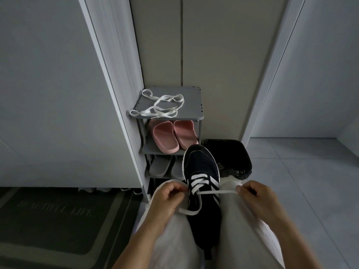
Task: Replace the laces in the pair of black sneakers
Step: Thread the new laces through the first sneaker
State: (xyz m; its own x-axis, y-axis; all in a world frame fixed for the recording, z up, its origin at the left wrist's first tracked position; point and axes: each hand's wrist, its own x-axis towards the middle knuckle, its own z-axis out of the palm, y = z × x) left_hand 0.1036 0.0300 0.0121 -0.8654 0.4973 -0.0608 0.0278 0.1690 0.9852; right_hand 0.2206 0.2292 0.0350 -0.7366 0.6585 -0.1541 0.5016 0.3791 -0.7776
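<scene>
Half-laced black sneaker point(202, 167) between the knees.
A white lace point(215, 192) crosses its lower eyelets; left hand point(167, 199) and right hand point(258, 197) flank it, each grip pinching a lace end. Upper eyelets likely remain. Beyond its toe, loose laces point(161, 104) lie on the shoe rack point(194, 105).

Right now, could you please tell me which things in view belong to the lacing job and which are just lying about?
Job: black sneaker, white lace held by left hand and right hand, loose laces on the shoe rack.
Lying about: pink slippers, grey slippers, black bin, doormat.
</scene>
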